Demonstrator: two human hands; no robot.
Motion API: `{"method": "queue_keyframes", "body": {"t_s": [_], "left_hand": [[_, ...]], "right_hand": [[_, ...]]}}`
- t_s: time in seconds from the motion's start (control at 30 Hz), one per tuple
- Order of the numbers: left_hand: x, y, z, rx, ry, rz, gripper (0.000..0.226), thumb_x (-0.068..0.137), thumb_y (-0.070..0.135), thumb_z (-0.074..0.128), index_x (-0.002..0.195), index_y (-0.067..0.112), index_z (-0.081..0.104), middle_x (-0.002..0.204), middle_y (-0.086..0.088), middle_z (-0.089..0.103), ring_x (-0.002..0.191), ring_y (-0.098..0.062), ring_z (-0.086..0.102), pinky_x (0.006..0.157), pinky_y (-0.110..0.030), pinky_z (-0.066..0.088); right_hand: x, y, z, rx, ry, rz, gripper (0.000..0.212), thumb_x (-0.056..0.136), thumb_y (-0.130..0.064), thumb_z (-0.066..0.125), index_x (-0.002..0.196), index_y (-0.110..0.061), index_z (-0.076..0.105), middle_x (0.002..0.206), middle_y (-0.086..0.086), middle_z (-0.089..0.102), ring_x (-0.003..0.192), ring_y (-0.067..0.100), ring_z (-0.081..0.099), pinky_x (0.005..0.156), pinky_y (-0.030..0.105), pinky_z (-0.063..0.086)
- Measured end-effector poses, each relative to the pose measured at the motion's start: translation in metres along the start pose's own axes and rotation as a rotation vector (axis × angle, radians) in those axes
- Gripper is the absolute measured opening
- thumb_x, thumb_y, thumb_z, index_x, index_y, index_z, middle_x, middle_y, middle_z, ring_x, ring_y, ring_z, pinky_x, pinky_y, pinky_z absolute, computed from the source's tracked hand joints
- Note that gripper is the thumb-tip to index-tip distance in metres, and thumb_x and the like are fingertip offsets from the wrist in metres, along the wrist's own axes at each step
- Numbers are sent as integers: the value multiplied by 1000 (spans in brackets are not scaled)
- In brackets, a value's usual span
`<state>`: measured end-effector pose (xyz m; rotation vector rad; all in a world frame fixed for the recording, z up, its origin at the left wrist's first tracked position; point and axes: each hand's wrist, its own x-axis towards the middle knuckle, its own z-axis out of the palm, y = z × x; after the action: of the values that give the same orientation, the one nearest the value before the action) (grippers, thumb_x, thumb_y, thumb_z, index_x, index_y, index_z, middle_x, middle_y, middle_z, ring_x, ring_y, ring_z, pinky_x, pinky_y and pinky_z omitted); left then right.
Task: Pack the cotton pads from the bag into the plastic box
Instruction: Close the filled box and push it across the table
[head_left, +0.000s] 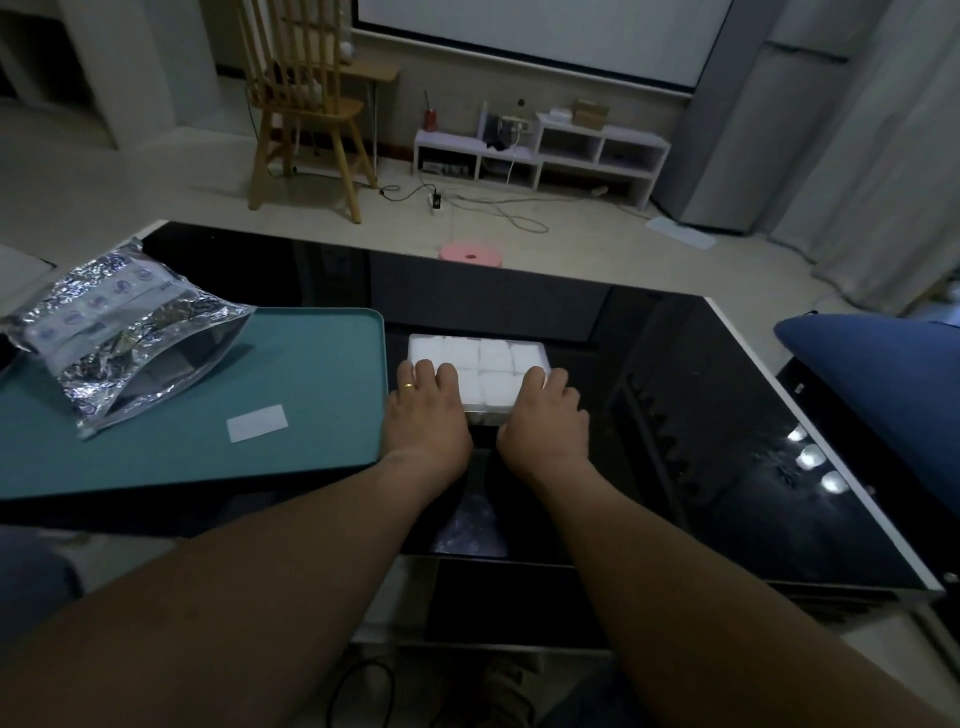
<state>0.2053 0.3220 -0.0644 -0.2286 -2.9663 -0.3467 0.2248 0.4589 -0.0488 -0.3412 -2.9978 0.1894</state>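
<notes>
A clear plastic box (485, 417) stands on the black glass table, filled with white cotton pads (491, 364) in rows. My left hand (426, 415) rests on the box's near left part, its fingers lying over the pads; a gold ring shows on one finger. My right hand (545, 415) lies on the near right part, fingers bent over the top. The silvery foil bag (119, 343) lies open and crumpled at the far left of the teal tray, apart from both hands.
The teal tray (291, 395) overhangs the table's left side, with a small white slip (257, 423) on it. The black glass table (675, 415) stretches to the right. A blue cushion (883, 384) sits at the right edge. A wooden chair and low white shelves stand beyond.
</notes>
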Motion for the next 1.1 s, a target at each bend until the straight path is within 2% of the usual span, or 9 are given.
{"method": "queue_keyframes", "body": {"t_s": [0.13,0.3,0.4,0.5,0.67,0.77,0.83,0.93,1.1], "left_hand": [[0,13,6,-101,15,-116,59,83,16,55,137,12,32,148,-13,29,147,-35,18,112,-40,34],[2,17,5,-88,2,-133,66,82,19,57,142,14,29,152,-15,26,149,-38,14,114,-43,32],[1,17,3,-6,-32,-103,73,83,24,60,147,12,27,153,-18,26,150,-43,13,114,-46,32],[0,14,-1,107,-59,-42,78,86,27,62,151,7,23,153,-24,26,149,-48,15,112,-49,35],[2,-19,-13,144,-124,183,73,96,21,52,158,5,15,157,-25,23,150,-47,16,109,-48,41],[8,-42,-20,81,-130,317,57,106,29,40,156,7,24,157,-18,30,148,-41,24,115,-46,34],[14,-52,-25,52,-107,394,45,108,29,38,149,9,40,148,-13,44,140,-38,37,115,-40,30],[21,-63,-30,-37,-80,414,34,105,29,49,133,13,60,136,-9,59,129,-35,48,110,-39,37],[34,-69,-29,-109,-76,393,33,102,34,57,130,18,67,137,-8,63,128,-35,50,107,-41,43]], "right_hand": [[3,-9,5,83,0,53,58,81,-24,70,126,-13,36,134,17,37,115,36,47,90,44,48],[10,-4,1,22,-73,-22,56,90,-20,65,136,-7,36,143,25,33,121,38,45,77,34,42],[13,5,-10,-31,-129,-84,46,97,-20,58,137,-7,39,141,26,37,116,38,50,74,35,41],[15,17,-20,-34,-178,-132,39,102,-22,55,136,-9,41,137,20,38,110,34,52,80,39,46],[16,29,-32,31,-201,-168,35,104,-32,58,131,-12,49,139,15,38,95,25,51,90,40,52],[17,34,-37,77,-236,-169,40,104,-30,60,138,-12,51,143,13,36,104,29,56,97,39,50],[20,40,-38,111,-257,-181,44,103,-29,62,143,-15,52,145,12,36,116,34,57,105,38,46],[24,45,-38,142,-266,-176,49,101,-29,67,148,-19,54,145,10,39,124,32,55,111,36,41],[31,43,-33,170,-212,-177,46,101,-30,66,145,-20,59,143,8,43,123,29,56,110,37,43]]}}
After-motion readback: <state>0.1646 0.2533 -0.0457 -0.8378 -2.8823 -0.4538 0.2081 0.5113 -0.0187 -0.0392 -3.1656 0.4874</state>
